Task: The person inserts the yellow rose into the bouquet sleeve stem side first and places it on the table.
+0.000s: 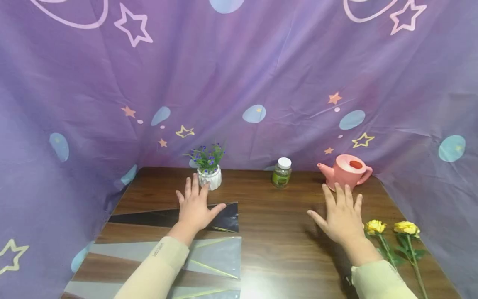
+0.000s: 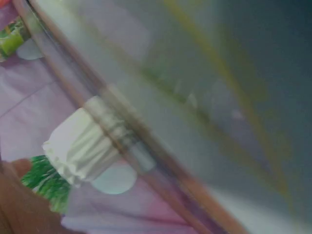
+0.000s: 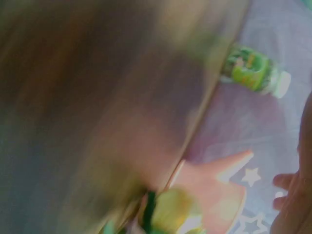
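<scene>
My left hand (image 1: 194,209), fingers spread, is over a dark, tapered flower wrapping sleeve (image 1: 157,216) and holds nothing. Just beyond its fingertips stands a white pot (image 1: 211,178) of small purple flowers, also visible in the left wrist view as a ruffled white pot (image 2: 80,146). Spread as well, my right hand (image 1: 342,220) hovers with empty fingers in front of a pink watering can (image 1: 341,172). In the right wrist view, the can (image 3: 219,192) appears behind a yellow rose (image 3: 176,209).
Two clear tapered sleeves (image 1: 220,257) lie at the front left. A jar with a white lid and green label (image 1: 281,176) stands at the back of the brown table (image 1: 276,232). Two yellow roses (image 1: 407,229) lie at the right. Purple patterned cloth (image 1: 224,74) surrounds the table.
</scene>
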